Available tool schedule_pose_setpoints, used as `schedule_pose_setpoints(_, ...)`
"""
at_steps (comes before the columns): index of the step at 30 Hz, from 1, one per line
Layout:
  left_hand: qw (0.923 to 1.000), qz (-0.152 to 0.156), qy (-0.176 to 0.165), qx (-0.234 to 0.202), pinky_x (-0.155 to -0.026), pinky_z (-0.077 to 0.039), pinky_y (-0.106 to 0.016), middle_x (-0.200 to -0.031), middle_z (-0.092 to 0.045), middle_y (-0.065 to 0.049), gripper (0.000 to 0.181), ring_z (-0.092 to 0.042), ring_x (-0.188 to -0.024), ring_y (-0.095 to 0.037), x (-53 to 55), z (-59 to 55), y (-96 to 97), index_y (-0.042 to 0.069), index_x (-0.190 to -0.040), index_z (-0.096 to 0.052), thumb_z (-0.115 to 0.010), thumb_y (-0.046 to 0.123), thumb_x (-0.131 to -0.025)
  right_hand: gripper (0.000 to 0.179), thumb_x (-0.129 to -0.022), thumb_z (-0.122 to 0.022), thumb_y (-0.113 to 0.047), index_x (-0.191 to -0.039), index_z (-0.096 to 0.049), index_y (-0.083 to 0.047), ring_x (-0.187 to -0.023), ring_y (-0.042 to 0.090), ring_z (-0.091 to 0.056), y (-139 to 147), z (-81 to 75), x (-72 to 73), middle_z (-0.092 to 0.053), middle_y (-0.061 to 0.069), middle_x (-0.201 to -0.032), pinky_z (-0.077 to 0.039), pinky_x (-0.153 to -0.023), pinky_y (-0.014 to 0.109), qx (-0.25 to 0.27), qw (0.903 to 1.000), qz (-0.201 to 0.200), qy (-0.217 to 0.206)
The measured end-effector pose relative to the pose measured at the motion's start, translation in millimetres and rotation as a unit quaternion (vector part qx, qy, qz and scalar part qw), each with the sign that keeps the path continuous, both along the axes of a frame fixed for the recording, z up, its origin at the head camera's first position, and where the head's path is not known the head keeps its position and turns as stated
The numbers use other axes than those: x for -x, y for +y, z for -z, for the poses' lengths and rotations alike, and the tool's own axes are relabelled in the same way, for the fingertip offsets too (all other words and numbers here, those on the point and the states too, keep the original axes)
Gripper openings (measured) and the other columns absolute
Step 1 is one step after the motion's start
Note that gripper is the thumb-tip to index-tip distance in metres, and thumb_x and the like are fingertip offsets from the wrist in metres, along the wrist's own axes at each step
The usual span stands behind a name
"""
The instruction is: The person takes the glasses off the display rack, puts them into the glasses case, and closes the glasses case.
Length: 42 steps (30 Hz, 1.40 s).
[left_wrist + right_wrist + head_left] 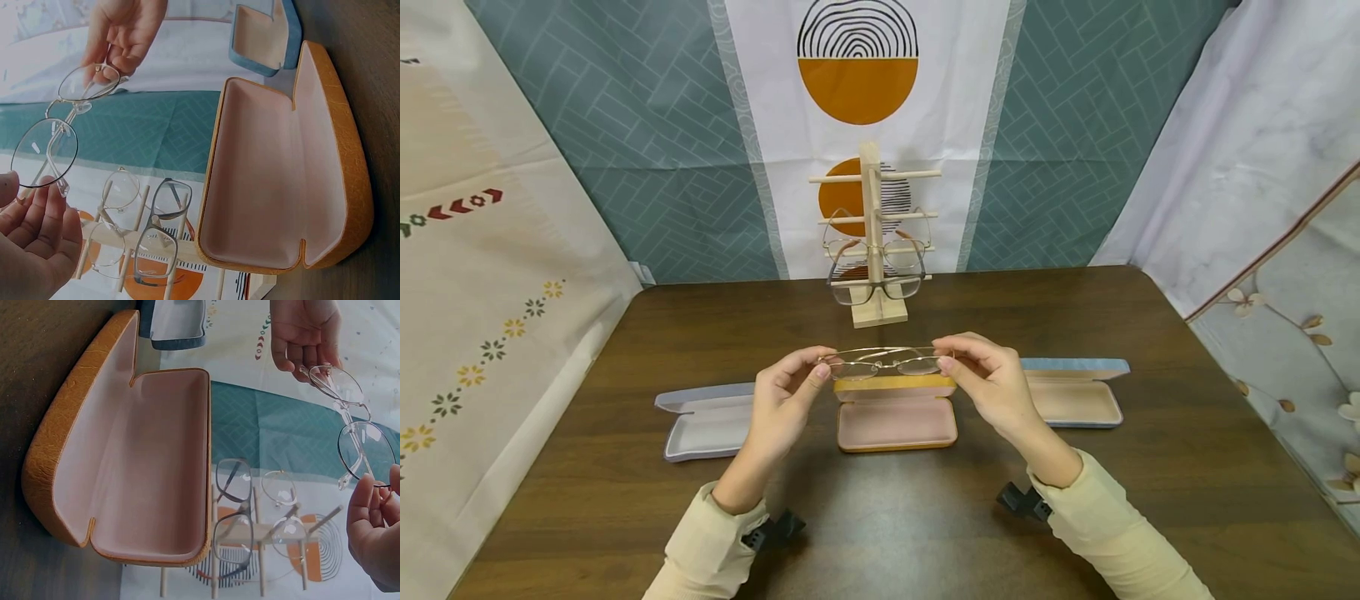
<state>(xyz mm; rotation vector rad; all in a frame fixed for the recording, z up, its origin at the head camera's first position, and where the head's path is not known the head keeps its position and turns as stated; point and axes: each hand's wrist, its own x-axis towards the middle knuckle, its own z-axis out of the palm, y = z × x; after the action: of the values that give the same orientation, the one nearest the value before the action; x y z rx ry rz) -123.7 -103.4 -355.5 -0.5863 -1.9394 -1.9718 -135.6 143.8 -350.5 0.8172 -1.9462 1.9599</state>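
A pair of round, thin gold-rimmed glasses [854,370] is held up level over the open mustard-yellow glasses case [897,423]. My left hand [785,402] pinches one end of the frame between thumb and fingers. At the other end, my right hand [991,382] grips it the same way. Both wrist views show the clear lenses [45,152] with the temples [354,440] folded across behind them. Pink lining shows inside the yellow case [259,169], and nothing lies in it.
Behind stands a wooden glasses rack [880,312] bearing a dark-framed pair [901,289] and a thin-rimmed pair [904,247]. An open grey-lilac case [703,433] lies at left, partly behind the left hand. An open blue case [1075,403] lies at right.
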Motion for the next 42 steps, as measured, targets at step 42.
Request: schedule_pose_setpoints(42,0.9947,0.007,-0.076,0.069,-0.072,-0.051,-0.024,-0.085,-0.063,-0.026,0.014,-0.062,-0.078,-0.011,-0.1,7.0,-11.3,-0.013,-0.096,-0.061,-0.056,-0.003,-0.087,0.013,-0.084,-0.057,0.009,-0.095,-0.062,0.015,-0.060,0.010,-0.062,4.6,7.4,5.3,-0.066,-0.005,-0.082,-0.052,-0.057,0.025,-0.047,0.9972,-0.015,-0.056)
